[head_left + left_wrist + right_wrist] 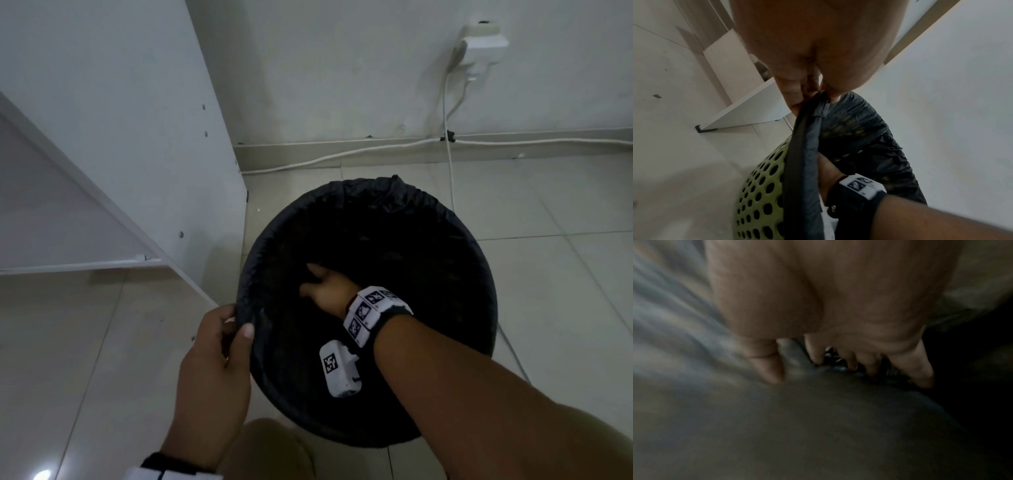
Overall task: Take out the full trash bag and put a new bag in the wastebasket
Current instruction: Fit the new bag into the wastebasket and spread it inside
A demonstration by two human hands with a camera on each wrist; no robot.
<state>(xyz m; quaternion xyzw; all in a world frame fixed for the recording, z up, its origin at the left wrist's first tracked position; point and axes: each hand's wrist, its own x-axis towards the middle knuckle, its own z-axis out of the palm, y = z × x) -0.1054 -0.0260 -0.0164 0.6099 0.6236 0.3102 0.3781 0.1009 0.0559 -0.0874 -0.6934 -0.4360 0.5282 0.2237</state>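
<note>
1. Nearest the head camera, the left hand [215,359] pinches the black bag's [445,219] folded edge between thumb and fingers at the rim.
2. Right of it, the right hand [327,286] reaches down inside the bag, fingers spread and pressing on the plastic, gripping nothing.
3. Under both hands stands the green perforated wastebasket [760,194], lined by the bag, on the tiled floor [565,205].
4. Beyond the left hand stands a white cabinet [120,137].

Bare forearms, each wrist wearing a black strap [394,313] carrying white blocks [363,315] printed with, apparently, black square markers.
</note>
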